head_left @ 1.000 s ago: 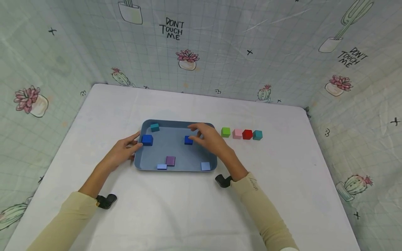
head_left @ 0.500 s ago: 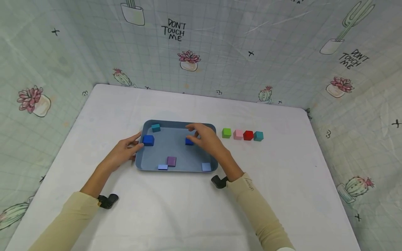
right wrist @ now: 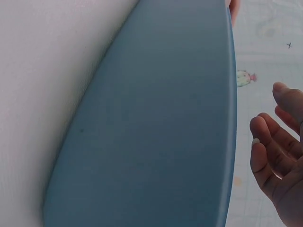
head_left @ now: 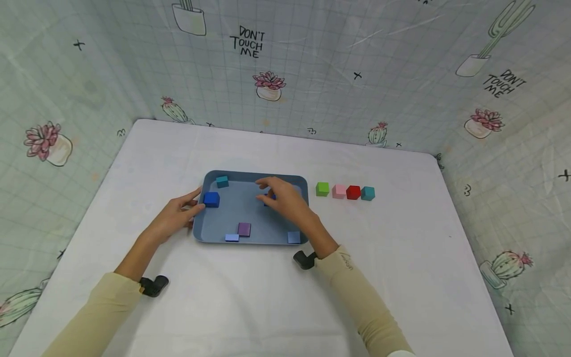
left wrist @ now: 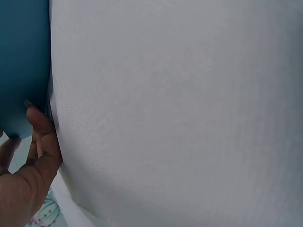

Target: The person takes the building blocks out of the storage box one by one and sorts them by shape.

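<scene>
A blue-grey tray lies on the white table. My left hand grips its left end, thumb at the rim and fingers along the outer side. Over the tray's right half hovers my right hand, thumb and index finger apart, holding nothing. Below it a small blue block is partly hidden. Inside the tray are also a larger blue block, a teal block, a purple block and two light blue blocks, one near the front, the other at the front right corner.
To the tray's right stands a row of cubes: green, pink, red and teal. A cloth printed with cacti hangs around the table's back and sides. Black wrist cameras sit below each hand.
My right hand has shifted left over the tray and now covers more of the small blue block. The left hand stays at the tray's end; the blocks keep their places.
</scene>
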`<state>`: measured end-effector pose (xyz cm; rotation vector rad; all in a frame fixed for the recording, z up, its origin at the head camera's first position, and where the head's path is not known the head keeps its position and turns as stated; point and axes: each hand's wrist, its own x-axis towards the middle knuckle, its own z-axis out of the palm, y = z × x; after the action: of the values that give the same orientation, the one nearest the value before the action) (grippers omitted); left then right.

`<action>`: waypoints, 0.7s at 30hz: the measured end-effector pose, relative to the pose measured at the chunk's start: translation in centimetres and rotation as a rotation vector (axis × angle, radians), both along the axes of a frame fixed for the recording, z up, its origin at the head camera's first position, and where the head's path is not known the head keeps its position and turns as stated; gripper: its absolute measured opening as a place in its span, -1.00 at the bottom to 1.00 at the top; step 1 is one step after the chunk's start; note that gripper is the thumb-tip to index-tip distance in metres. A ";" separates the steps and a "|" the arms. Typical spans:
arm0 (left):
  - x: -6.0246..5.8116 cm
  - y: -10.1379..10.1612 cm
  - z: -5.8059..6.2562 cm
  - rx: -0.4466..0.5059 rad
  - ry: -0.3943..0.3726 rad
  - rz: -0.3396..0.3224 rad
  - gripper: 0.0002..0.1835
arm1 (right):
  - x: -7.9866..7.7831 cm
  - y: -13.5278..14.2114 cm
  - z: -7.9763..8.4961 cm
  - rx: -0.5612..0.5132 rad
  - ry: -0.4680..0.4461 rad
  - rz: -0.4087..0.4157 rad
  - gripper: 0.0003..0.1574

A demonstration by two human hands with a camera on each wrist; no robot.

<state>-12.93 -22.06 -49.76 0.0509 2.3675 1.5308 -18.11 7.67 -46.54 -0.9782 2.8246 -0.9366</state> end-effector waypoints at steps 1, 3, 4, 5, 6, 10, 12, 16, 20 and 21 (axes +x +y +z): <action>0.0 0.0 0.0 0.003 -0.001 0.001 -0.32 | 0.0 -0.1 0.0 0.004 -0.001 0.001 -0.52; 0.0 0.0 0.0 0.004 0.000 0.000 -0.31 | 0.0 -0.4 -0.1 0.010 -0.009 0.000 -0.52; 0.0 0.0 0.0 0.002 0.002 0.000 -0.31 | 0.0 -0.5 -0.1 0.016 -0.013 0.001 -0.52; 0.0 0.0 -0.1 0.002 0.000 0.001 -0.31 | 0.0 -0.6 -0.1 0.024 -0.016 0.001 -0.51; 0.0 -0.1 -0.1 -0.001 0.000 0.000 -0.31 | 0.0 -0.8 -0.1 0.029 -0.017 0.004 -0.51; -0.1 -0.1 -0.3 -0.010 -0.008 0.006 -0.32 | 0.0 -1.3 0.1 0.021 -0.037 0.019 -0.50; -0.1 -0.1 -0.3 -0.013 -0.005 0.004 -0.32 | -0.1 -1.5 0.3 0.016 -0.038 0.027 -0.50; -0.1 -0.1 -0.2 -0.019 -0.008 0.008 -0.32 | -0.2 -1.8 0.6 0.019 -0.026 0.034 -0.51; -0.1 0.0 0.0 -0.016 -0.011 0.008 -0.32 | -0.4 -2.2 0.7 0.034 -0.022 0.021 -0.51; -0.1 0.0 0.0 -0.015 -0.011 0.009 -0.32 | -0.4 -2.2 0.7 0.035 -0.022 0.017 -0.51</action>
<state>-13.05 -22.07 -49.75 0.0288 2.3737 1.5135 -18.51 5.42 -45.83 -0.9806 2.8000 -0.8872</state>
